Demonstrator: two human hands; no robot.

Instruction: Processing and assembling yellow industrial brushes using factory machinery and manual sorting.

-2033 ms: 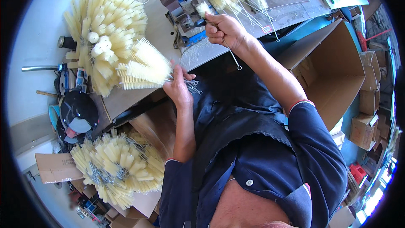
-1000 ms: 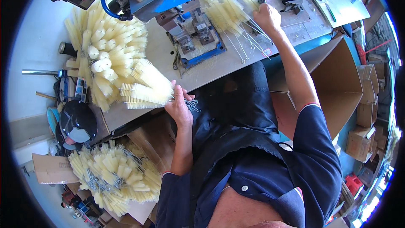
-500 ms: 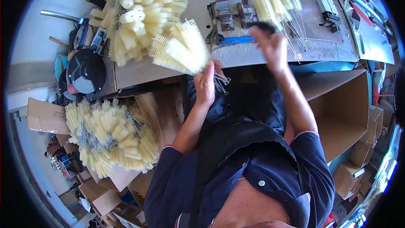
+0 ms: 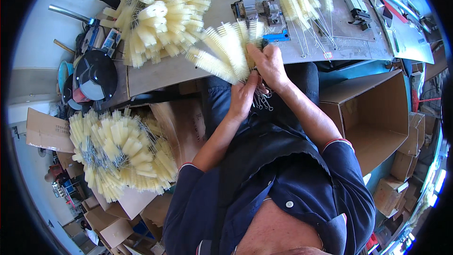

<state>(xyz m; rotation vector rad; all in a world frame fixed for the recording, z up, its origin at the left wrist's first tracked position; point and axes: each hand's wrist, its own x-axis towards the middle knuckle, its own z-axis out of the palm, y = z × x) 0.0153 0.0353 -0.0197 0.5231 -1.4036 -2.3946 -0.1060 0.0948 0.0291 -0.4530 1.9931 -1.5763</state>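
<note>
Low in my left hand point(image 4: 244, 97) is a bundle of bottle brushes point(image 4: 230, 49), gripped by the wire stems. Their cream bristle heads fan up and left, and the looped wire ends hang below the fingers. My right hand point(image 4: 270, 66) is closed at the right side of the same bundle, around the stems just under the bristles. A small dark patch shows at its fingers; I cannot make out what it is. Several loose brushes point(image 4: 300, 4) lie on the bench to the right, wire loops toward me.
A metal fixture point(image 4: 257, 7) with a blue bar stands on the bench point(image 4: 174, 78). A big brush heap point(image 4: 160, 16) covers the left side. Below lie more brushes point(image 4: 122, 153). An open cardboard box point(image 4: 373, 118) sits at right, a black round-faced machine point(image 4: 96, 75) at left.
My right hand has come left and down from beside the loose brushes to the bundle. The bundle has shifted slightly right, and its heads are spread wider.
</note>
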